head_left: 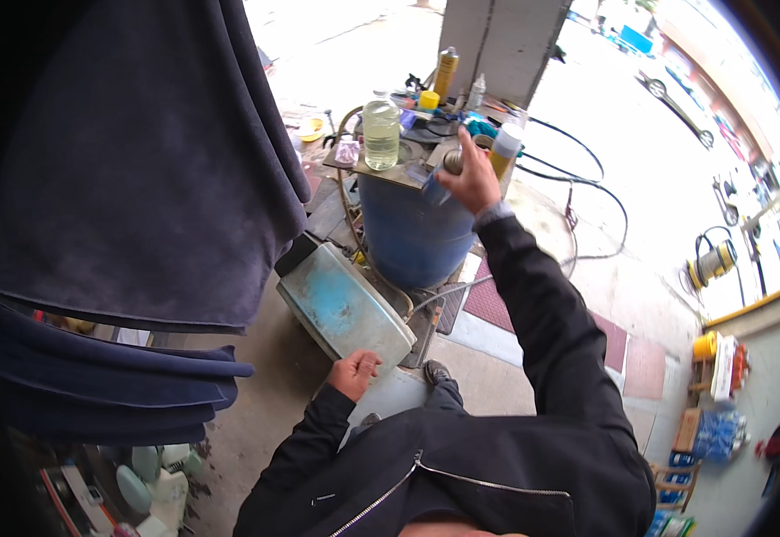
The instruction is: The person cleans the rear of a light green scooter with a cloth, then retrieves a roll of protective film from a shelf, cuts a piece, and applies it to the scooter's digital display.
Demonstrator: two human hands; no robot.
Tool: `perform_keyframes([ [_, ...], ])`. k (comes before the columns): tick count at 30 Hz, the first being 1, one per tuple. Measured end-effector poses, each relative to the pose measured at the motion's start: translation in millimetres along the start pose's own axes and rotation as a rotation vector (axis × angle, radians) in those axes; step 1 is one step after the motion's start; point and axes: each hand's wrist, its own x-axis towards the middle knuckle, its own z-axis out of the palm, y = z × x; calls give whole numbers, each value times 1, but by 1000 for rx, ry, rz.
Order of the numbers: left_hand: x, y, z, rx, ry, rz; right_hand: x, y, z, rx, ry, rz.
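Right hand [477, 185]: at the blue drum [412, 234], holding a small blue can [434, 189] just above the near edge of the board [396, 177] on the drum top. Can is tilted; long axis runs from lower left to upper right, the brownish top end pointing up and right, the base down and left, across the drum's rim. Thumb lies against the can; index finger extends upward, apart from the thumb. Remaining fingers hard to separate. Clear bottle [381, 136] of pale yellow liquid stands upright to the left; a white-capped yellow can [507, 140] is just right of the hand.

Left hand [354, 374]: fingers bent and close together, over the near end of the grey casing [340, 300]. Contact with it: cannot tell.

Obscured: the can's right side, behind the hand; its label, blurred. Dark panel [139, 161] at left is cut off by the upper edge. Yard beyond is overexposed.
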Motion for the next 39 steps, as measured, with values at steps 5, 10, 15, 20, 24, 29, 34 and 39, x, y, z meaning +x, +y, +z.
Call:
perform_keyframes([
  [5, 16, -24, 18, -328, 432, -74, 137, 77, 52, -46, -217, 173],
  [10, 19, -24, 50, -277, 558, -245, 166, 126, 92, -226, -267, 224],
  [15, 40, -4, 62, -205, 530, -263, 168, 138, 97, -215, -272, 333],
  [20, 58, 12, 54, -171, 573, -220, 178, 139, 91, -186, -339, 422],
  [24, 53, 20, 39, -154, 623, -188, 180, 133, 86, -222, -402, 352],
  [29, 26, 15, 16, -91, 709, -194, 175, 116, 72, -273, -295, 252],
  [34, -16, 5, -52, -59, 889, -139, 146, 65, 44, -144, -22, -137],
  [39, -75, 47, -188, 188, 1578, 173, 71, -16, 14, 194, -25, -378],
])
